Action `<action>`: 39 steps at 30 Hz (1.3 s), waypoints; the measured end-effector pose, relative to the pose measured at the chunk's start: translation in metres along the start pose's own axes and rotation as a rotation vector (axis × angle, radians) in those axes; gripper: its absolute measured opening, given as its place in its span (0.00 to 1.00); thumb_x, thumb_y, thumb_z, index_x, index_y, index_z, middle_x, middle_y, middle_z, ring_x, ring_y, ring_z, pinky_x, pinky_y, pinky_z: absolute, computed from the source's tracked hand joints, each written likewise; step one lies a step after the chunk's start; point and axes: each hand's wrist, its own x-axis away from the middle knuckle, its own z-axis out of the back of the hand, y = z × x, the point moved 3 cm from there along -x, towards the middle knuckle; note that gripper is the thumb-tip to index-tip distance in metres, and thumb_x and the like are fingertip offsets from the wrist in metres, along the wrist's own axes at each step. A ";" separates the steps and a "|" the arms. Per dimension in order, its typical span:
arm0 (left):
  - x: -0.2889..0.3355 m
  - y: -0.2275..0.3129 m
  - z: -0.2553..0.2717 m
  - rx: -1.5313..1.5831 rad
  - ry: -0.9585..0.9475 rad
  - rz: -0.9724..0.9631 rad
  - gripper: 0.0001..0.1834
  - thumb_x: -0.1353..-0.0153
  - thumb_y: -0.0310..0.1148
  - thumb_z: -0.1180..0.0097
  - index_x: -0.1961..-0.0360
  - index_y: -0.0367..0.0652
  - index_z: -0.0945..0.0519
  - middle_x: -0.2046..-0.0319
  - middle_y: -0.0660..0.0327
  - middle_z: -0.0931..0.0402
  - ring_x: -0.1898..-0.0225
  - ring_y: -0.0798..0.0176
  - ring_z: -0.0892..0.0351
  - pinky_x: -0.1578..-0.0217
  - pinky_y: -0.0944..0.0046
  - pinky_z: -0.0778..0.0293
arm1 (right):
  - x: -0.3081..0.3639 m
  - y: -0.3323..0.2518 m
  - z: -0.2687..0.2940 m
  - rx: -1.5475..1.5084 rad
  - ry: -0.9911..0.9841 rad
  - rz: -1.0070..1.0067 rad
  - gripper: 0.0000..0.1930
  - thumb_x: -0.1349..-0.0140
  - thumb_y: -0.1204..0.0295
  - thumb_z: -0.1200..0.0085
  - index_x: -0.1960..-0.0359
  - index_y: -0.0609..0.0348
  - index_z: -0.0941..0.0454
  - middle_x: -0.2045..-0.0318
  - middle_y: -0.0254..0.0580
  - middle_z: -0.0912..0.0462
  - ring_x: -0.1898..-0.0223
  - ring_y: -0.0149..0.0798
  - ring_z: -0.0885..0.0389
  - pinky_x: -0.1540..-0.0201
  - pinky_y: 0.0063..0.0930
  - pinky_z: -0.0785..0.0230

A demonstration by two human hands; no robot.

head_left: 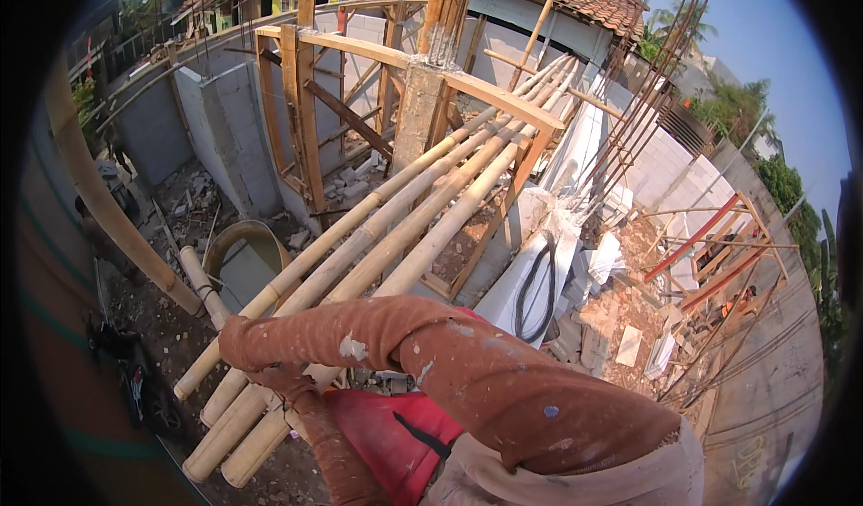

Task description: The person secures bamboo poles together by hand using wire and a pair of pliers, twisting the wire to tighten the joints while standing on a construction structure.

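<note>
Several long bamboo poles (395, 227) lie side by side, sloping from a wooden frame (503, 102) down toward me. My right arm, in a rust-brown sleeve spotted with plaster, crosses from the lower right. My right hand (270, 376) curls down over the near part of the poles. My left forearm rises from the lower edge, and my left hand (301, 407) meets the right one against the same poles. Both hands are covered in brown cloth and their fingers are hidden. A red cloth (387, 430) lies under my arms.
I look down from a height onto a building site. There are grey block walls (229, 133), a concrete column (418, 102), rebar (647, 84) at right, a round tub (243, 254) below, white sacks with a black hose (535, 290), rubble and a road (764, 398).
</note>
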 end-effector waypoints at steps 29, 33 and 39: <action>0.018 0.010 0.001 -0.148 0.021 -0.060 0.40 0.55 0.33 0.40 0.40 0.35 0.41 0.46 0.49 0.35 0.43 0.50 0.37 0.42 0.52 0.44 | 0.006 -0.009 0.000 0.096 0.167 -0.039 0.15 0.56 0.60 0.36 0.63 0.43 0.16 0.63 0.30 0.16 0.57 0.32 0.19 0.60 0.33 0.26; 0.010 0.005 -0.001 -0.181 0.034 -0.083 0.39 0.55 0.32 0.42 0.39 0.36 0.40 0.46 0.49 0.35 0.42 0.49 0.38 0.42 0.50 0.46 | 0.000 -0.010 -0.007 0.133 0.263 -0.037 0.13 0.51 0.61 0.41 0.63 0.47 0.17 0.66 0.31 0.16 0.57 0.34 0.20 0.55 0.35 0.33; 0.000 0.007 -0.020 -0.382 0.067 -0.224 0.38 0.54 0.31 0.45 0.39 0.36 0.40 0.46 0.49 0.36 0.41 0.47 0.40 0.40 0.49 0.49 | 0.059 0.013 0.010 0.162 0.254 -0.030 0.15 0.49 0.63 0.43 0.60 0.52 0.20 0.61 0.38 0.19 0.53 0.40 0.24 0.49 0.39 0.41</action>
